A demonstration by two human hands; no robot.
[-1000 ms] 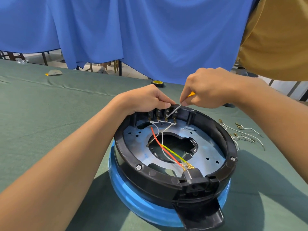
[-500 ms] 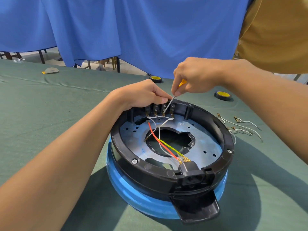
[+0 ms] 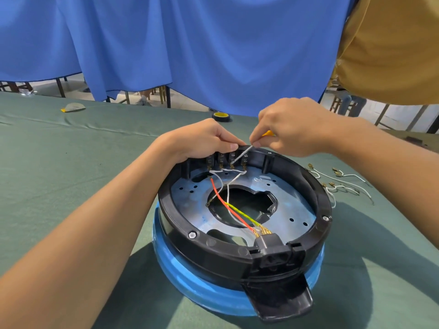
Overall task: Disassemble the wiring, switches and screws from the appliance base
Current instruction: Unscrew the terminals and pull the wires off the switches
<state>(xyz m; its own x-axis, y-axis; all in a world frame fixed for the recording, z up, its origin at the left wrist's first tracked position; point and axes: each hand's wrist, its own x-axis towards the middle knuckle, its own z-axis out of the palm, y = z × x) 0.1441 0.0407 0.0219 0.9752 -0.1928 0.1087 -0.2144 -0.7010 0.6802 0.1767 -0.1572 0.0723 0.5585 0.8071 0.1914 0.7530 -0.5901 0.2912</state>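
Note:
The round appliance base (image 3: 320, 203), black rim over a blue body, lies upside down on the green table. Inside, red, white and yellow-green wires (image 3: 228, 205) run from a row of switch terminals (image 3: 226, 160) at the far rim to a black socket (image 3: 273, 252) at the near rim. My left hand (image 3: 204, 141) grips the far rim just above the terminals. My right hand (image 3: 292, 127) holds a yellow-handled screwdriver (image 3: 244, 151), whose metal tip touches the third terminal from the left.
Several loose white wires with brass connectors (image 3: 339, 184) lie on the cloth right of the base. A roll of yellow tape (image 3: 221, 116) sits at the table's far edge. A person in a mustard shirt (image 3: 389, 43) stands at the upper right. Blue curtain hangs behind.
The view has shifted slightly. My right hand stays at the terminals with the screwdriver tip on the same switch row; my left hand keeps its hold on the rim.

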